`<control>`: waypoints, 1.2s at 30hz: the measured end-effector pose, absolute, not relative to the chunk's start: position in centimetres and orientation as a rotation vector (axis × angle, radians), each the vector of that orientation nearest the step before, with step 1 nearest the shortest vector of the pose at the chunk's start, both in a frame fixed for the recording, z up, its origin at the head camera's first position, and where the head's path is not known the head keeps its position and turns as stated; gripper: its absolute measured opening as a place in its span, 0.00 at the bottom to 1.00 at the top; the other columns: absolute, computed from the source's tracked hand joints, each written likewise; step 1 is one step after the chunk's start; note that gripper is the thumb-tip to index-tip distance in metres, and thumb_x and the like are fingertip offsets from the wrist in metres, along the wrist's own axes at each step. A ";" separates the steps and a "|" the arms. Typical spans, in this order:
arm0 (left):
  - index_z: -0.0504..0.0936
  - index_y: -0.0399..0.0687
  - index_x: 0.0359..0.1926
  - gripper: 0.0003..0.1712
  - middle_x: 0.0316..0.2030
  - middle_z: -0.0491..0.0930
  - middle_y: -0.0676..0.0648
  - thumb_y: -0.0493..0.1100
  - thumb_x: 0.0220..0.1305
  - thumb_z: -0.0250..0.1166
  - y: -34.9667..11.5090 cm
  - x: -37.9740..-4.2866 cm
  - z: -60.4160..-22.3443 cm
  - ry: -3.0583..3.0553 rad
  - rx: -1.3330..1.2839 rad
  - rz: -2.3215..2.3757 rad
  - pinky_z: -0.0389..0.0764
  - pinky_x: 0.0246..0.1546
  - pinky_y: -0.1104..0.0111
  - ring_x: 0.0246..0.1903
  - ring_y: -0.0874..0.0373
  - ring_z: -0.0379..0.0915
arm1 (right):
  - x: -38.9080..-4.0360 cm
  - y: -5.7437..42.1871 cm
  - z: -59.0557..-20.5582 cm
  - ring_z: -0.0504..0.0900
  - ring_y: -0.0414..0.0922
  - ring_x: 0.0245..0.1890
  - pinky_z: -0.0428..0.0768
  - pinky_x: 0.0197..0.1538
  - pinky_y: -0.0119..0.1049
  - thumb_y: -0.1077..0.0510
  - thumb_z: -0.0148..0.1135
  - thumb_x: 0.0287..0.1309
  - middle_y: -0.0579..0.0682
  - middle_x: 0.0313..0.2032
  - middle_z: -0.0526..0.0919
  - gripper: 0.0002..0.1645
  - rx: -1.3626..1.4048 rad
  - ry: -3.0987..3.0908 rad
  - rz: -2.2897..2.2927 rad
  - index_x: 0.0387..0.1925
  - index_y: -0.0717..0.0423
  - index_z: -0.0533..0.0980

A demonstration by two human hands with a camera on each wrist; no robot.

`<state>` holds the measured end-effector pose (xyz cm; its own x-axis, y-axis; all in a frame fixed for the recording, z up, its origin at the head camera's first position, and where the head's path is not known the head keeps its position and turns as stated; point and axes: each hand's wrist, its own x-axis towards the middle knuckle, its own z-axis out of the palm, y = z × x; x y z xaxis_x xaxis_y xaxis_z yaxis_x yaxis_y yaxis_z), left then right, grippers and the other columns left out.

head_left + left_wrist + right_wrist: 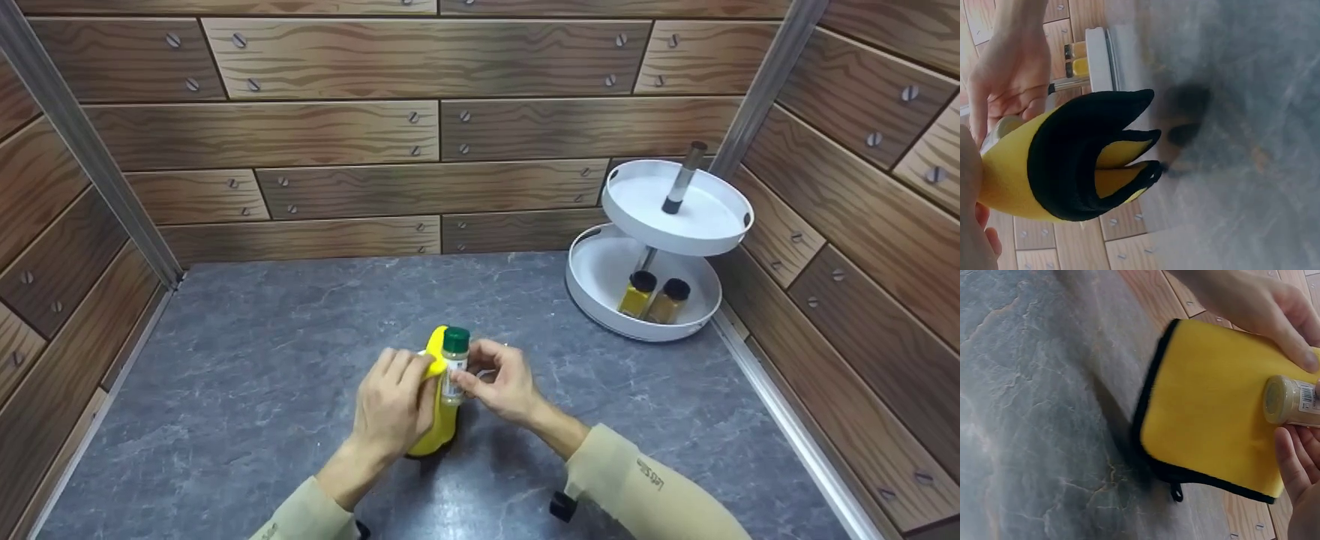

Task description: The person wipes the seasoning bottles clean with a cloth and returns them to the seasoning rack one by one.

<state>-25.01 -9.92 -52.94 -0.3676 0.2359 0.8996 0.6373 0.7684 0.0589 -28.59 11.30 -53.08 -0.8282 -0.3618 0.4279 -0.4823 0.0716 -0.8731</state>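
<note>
My left hand (394, 397) pinches a folded yellow cloth with black edging (1207, 405), which hangs down from the fingers above the table. Its dark-trimmed folds (1067, 163) show in the left wrist view. Between fingers and thumb my right hand (506, 382) grips a small spice jar (454, 367), upright, with a green cap and a white label. The jar is right against the cloth's side, its clear base and barcode label facing the right wrist view. It holds a pale content.
A white two-tier round tray (645, 330) stands at the back right. On its lower tier are two black-capped spice jars, one yellow (636, 295) and one brownish (667, 301). Wood-patterned walls (435, 60) enclose the grey marbled table (262, 360).
</note>
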 end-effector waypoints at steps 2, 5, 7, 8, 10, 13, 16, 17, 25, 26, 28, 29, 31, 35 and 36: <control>0.87 0.41 0.44 0.08 0.32 0.83 0.47 0.39 0.65 0.72 -9.9 -25.3 -52.6 -1.949 -0.639 -0.491 0.76 0.31 0.65 0.32 0.52 0.73 | -28.4 11.2 -53.4 0.89 0.34 0.34 0.91 0.35 0.32 0.65 0.75 0.68 0.71 0.39 0.91 0.12 0.876 -2.242 1.887 0.47 0.72 0.84; 0.87 0.41 0.44 0.08 0.32 0.83 0.47 0.38 0.65 0.73 -9.9 -25.6 -52.1 -1.954 -0.606 -0.496 0.75 0.31 0.65 0.32 0.52 0.72 | -28.1 11.0 -53.8 0.89 0.33 0.35 0.91 0.36 0.31 0.65 0.75 0.68 0.72 0.40 0.91 0.13 0.879 -2.270 1.902 0.47 0.73 0.83; 0.87 0.40 0.44 0.08 0.32 0.83 0.46 0.38 0.65 0.73 -10.0 -25.8 -51.9 -1.954 -0.595 -0.493 0.75 0.31 0.65 0.32 0.52 0.72 | -28.0 10.9 -54.0 0.89 0.33 0.35 0.91 0.36 0.31 0.65 0.75 0.69 0.73 0.41 0.91 0.14 0.884 -2.283 1.918 0.47 0.73 0.83; 0.87 0.40 0.44 0.09 0.32 0.83 0.46 0.37 0.65 0.74 -10.0 -25.9 -51.8 -1.951 -0.596 -0.486 0.75 0.31 0.65 0.32 0.52 0.72 | -28.0 10.9 -54.1 0.89 0.33 0.35 0.91 0.36 0.31 0.65 0.74 0.69 0.73 0.41 0.91 0.14 0.886 -2.286 1.925 0.48 0.74 0.83; 0.87 0.41 0.45 0.09 0.33 0.83 0.46 0.38 0.65 0.73 -10.1 -25.9 -51.7 -1.950 -0.608 -0.464 0.76 0.31 0.64 0.32 0.52 0.72 | -28.0 10.8 -54.2 0.89 0.33 0.36 0.91 0.36 0.32 0.65 0.74 0.69 0.74 0.42 0.91 0.14 0.885 -2.283 1.939 0.48 0.74 0.83; 0.87 0.42 0.44 0.08 0.35 0.83 0.47 0.38 0.65 0.73 -10.2 -26.0 -51.8 -1.932 -0.647 -0.410 0.77 0.31 0.63 0.32 0.51 0.73 | -28.1 10.9 -54.1 0.90 0.34 0.36 0.92 0.35 0.35 0.66 0.73 0.69 0.75 0.42 0.90 0.14 0.888 -2.256 1.963 0.48 0.75 0.82; 0.87 0.43 0.43 0.07 0.34 0.82 0.47 0.37 0.64 0.72 -10.4 -26.0 -52.0 -1.922 -0.689 -0.367 0.77 0.30 0.64 0.31 0.52 0.72 | -28.3 11.0 -53.7 0.89 0.34 0.35 0.92 0.34 0.37 0.67 0.72 0.70 0.77 0.41 0.89 0.14 0.888 -2.227 1.995 0.47 0.77 0.81; 0.87 0.43 0.43 0.07 0.34 0.82 0.47 0.37 0.64 0.71 -10.4 -25.9 -52.1 -1.916 -0.706 -0.358 0.76 0.30 0.64 0.31 0.52 0.72 | -28.3 11.1 -53.6 0.89 0.34 0.35 0.92 0.34 0.37 0.67 0.72 0.70 0.78 0.42 0.89 0.14 0.885 -2.218 2.005 0.47 0.77 0.81; 0.86 0.46 0.41 0.03 0.34 0.81 0.49 0.39 0.67 0.68 -10.6 -25.3 -53.1 -1.893 -0.802 -0.235 0.73 0.28 0.65 0.30 0.54 0.71 | -28.9 11.6 -52.8 0.92 0.36 0.35 0.92 0.31 0.41 0.67 0.71 0.71 0.79 0.44 0.90 0.15 0.823 -2.191 2.019 0.49 0.78 0.81; 0.85 0.46 0.41 0.04 0.34 0.81 0.49 0.39 0.67 0.68 -10.6 -25.3 -53.2 -1.891 -0.797 -0.221 0.73 0.28 0.65 0.30 0.53 0.71 | -28.9 11.6 -52.8 0.92 0.36 0.34 0.92 0.31 0.40 0.66 0.71 0.71 0.79 0.44 0.90 0.15 0.820 -2.194 2.020 0.49 0.78 0.81; 0.85 0.45 0.41 0.04 0.34 0.81 0.48 0.39 0.67 0.69 -10.5 -25.2 -53.4 -1.899 -0.771 -0.199 0.73 0.29 0.62 0.31 0.52 0.72 | -29.0 11.5 -52.8 0.92 0.36 0.34 0.91 0.30 0.37 0.66 0.72 0.71 0.78 0.44 0.90 0.15 0.813 -2.207 2.021 0.49 0.77 0.82; 0.85 0.45 0.41 0.05 0.34 0.81 0.48 0.39 0.66 0.69 -10.5 -25.2 -53.5 -1.909 -0.748 -0.181 0.73 0.30 0.62 0.31 0.51 0.73 | -29.0 11.5 -52.9 0.92 0.35 0.34 0.91 0.30 0.36 0.66 0.72 0.71 0.78 0.44 0.90 0.15 0.815 -2.213 2.013 0.49 0.77 0.82; 0.85 0.44 0.41 0.04 0.34 0.81 0.47 0.39 0.66 0.67 -10.3 -25.2 -53.7 -1.930 -0.705 -0.164 0.73 0.30 0.60 0.31 0.50 0.73 | -29.0 11.3 -53.1 0.91 0.35 0.35 0.90 0.30 0.35 0.66 0.72 0.71 0.78 0.44 0.90 0.14 0.821 -2.234 2.007 0.48 0.77 0.82; 0.85 0.44 0.41 0.05 0.34 0.81 0.46 0.39 0.69 0.63 -10.2 -25.6 -53.6 -1.951 -0.630 -0.136 0.70 0.30 0.60 0.31 0.49 0.71 | -28.8 11.1 -53.8 0.91 0.34 0.34 0.91 0.30 0.38 0.66 0.71 0.71 0.78 0.44 0.90 0.15 0.827 -2.289 2.036 0.48 0.78 0.81; 0.84 0.45 0.41 0.05 0.33 0.81 0.46 0.39 0.70 0.62 -10.2 -25.7 -53.6 -1.955 -0.617 -0.131 0.70 0.30 0.60 0.30 0.49 0.71 | -28.7 11.1 -54.0 0.91 0.35 0.33 0.91 0.30 0.39 0.66 0.71 0.71 0.78 0.44 0.90 0.15 0.823 -2.300 2.050 0.48 0.78 0.81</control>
